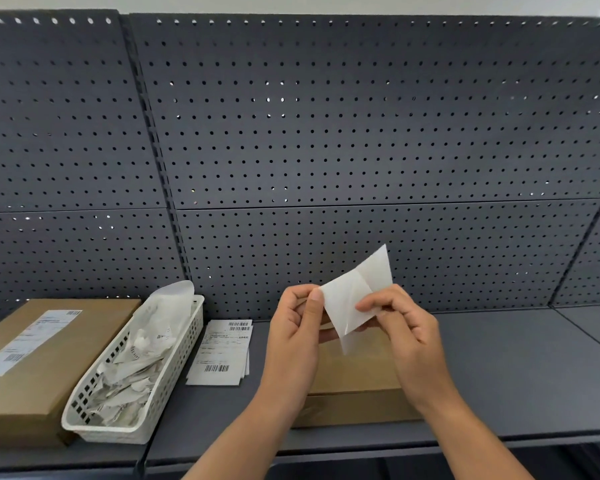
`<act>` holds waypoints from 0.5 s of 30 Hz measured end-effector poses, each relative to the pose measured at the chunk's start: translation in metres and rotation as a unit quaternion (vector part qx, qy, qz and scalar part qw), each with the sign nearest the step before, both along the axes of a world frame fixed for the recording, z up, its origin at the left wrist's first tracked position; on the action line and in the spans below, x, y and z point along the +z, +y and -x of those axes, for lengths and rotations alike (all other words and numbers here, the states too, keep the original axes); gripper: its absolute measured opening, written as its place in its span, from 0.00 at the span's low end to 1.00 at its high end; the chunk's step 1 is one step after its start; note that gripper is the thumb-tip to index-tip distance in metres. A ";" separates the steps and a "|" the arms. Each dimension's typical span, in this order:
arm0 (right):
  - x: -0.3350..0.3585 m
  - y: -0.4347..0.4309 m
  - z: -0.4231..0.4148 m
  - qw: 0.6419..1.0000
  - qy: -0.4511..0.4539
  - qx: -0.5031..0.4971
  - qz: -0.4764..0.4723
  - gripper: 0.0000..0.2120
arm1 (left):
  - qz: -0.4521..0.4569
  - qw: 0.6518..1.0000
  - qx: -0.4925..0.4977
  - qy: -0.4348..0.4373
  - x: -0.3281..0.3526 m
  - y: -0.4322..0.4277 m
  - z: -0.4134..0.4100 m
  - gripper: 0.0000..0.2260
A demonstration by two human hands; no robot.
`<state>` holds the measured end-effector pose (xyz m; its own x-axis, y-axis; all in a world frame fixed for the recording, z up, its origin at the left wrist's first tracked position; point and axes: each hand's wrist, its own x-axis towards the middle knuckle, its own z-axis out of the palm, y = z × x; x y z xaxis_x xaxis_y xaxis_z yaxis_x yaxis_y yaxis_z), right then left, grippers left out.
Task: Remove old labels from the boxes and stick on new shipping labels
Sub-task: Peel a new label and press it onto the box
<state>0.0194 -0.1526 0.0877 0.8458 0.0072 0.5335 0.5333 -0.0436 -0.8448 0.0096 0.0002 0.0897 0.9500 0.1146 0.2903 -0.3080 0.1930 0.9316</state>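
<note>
Both hands hold a white label sheet [352,296] up above a plain brown box [354,375] on the shelf. My left hand [297,327] pinches its left edge with thumb and fingers. Its right side is pinched by my right hand [400,323], and a thin translucent layer hangs loose at the sheet's lower end. A small stack of printed shipping labels [220,353] lies flat to the left of the box. At the far left a second brown box [32,358] carries a white label [28,341] on its top face.
A white slotted basket [174,375] full of crumpled label scraps and backing paper stands between the two boxes. The grey shelf [516,375] runs to the right, backed by a dark pegboard wall [326,133]. The shelf's front edge is close below my forearms.
</note>
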 end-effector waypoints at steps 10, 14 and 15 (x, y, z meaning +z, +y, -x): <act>-0.007 0.004 -0.007 1.000 0.022 -0.007 -0.004 0.09 | -0.031 0.998 -0.060 0.017 0.000 -0.005 -0.001 0.19; -0.005 0.008 -0.009 0.999 0.016 0.035 -0.033 0.26 | -0.065 0.997 -0.044 -0.013 -0.005 -0.004 -0.004 0.11; -0.006 0.008 -0.011 0.998 0.022 0.041 -0.037 0.29 | -0.071 0.997 -0.029 -0.017 -0.006 -0.004 -0.006 0.10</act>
<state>0.0305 -0.1445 0.0814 0.8666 0.0388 0.4975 0.4948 0.0621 -0.8668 0.0153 -0.0039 0.0833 0.9435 0.0150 0.3311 -0.3313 0.0776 0.9403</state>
